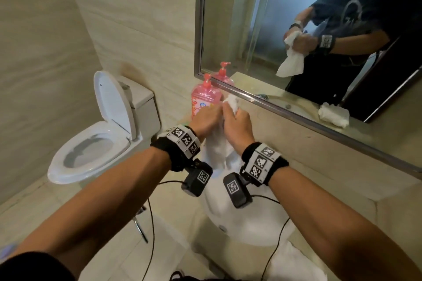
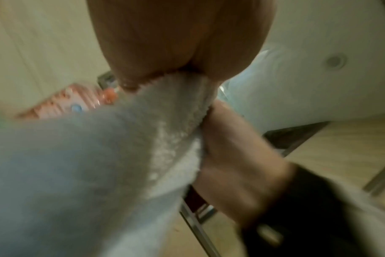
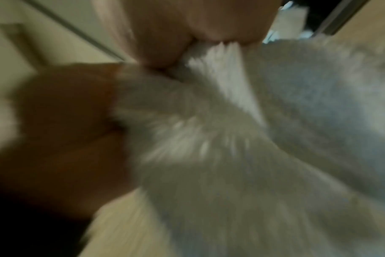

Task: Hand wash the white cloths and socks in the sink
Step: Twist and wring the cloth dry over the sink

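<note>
Both hands hold one white terry cloth (image 1: 219, 143) up above the white sink (image 1: 251, 223). My left hand (image 1: 206, 118) grips its left side and my right hand (image 1: 235, 124) grips it just beside, with a bunched end (image 1: 231, 101) sticking out above the fingers. The rest of the cloth hangs down between my wrists toward the basin. In the left wrist view the cloth (image 2: 169, 121) is pinched in my left hand (image 2: 178, 73), and my right hand (image 2: 235, 156) holds it from the right. The blurred right wrist view shows the cloth (image 3: 231, 139) clamped in my right hand (image 3: 187, 43).
A pink pump soap bottle (image 1: 204, 98) stands on the counter behind my hands, under the mirror (image 1: 296, 29). Another white cloth (image 1: 294, 264) lies at the counter's near edge. A toilet (image 1: 102, 139) with raised lid sits to the left. Camera cables (image 1: 150, 235) hang from both wrists.
</note>
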Available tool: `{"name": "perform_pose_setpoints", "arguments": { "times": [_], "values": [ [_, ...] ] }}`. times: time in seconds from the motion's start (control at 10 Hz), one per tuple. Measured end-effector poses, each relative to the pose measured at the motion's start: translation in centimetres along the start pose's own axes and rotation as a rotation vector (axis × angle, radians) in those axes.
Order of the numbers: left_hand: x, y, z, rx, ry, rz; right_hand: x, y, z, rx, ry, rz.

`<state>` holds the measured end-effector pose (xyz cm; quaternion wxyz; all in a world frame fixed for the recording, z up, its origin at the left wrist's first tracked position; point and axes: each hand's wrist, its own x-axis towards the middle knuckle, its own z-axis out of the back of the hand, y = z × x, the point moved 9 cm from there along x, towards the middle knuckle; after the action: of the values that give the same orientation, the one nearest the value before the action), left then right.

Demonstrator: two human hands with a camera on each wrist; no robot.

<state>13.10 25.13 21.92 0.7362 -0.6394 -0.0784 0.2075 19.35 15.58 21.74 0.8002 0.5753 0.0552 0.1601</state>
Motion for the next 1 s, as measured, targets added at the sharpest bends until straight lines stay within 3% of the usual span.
{"name": "perform_pose_setpoints", "arguments": {
  "times": [0.1,0.2,0.3,0.4,0.5,0.6,0.7,0.8,0.9,1.0],
  "values": [
    [-0.9,0.2,-0.4,-0.042,0.053,0.072,0.4,-0.8,-0.1,-0.059,0.034,0.005],
    [-1.8,0.3,-1.0,0.012,0.189,0.072,1.4,-1.2,1.5,-0.060,0.110,-0.039],
    [-1.6,-0.3,1.5,0.592,0.253,-0.079,1.1,-0.2,2.0,-0.078,0.274,0.073],
    [-1.1,1.7,4.1,0.866,0.297,-0.060,0.6,-0.1,2.2,-0.139,0.539,0.143],
    [-1.1,2.9,6.3,0.777,0.276,-0.036,0.4,-1.6,3.5,-0.472,0.599,0.191],
    [-1.4,3.1,7.4,0.349,0.153,-0.011,0.3,-4.4,4.6,-0.427,0.543,0.071],
    [-1.8,3.2,5.9,0.094,0.070,0.056,-0.2,-4.8,4.4,-0.058,0.286,-0.044],
    [-1.6,2.4,4.0,-0.030,-0.046,0.088,-2.2,-2.8,0.8,0.083,0.132,0.003],
    [-2.0,0.9,1.9,-0.001,-0.069,0.026,-3.1,-0.3,-1.9,0.098,0.136,0.010],
    [-2.4,0.9,0.2,0.018,0.021,0.034,-1.5,-0.3,-0.3,0.116,-0.009,-0.097]
  ]
}}
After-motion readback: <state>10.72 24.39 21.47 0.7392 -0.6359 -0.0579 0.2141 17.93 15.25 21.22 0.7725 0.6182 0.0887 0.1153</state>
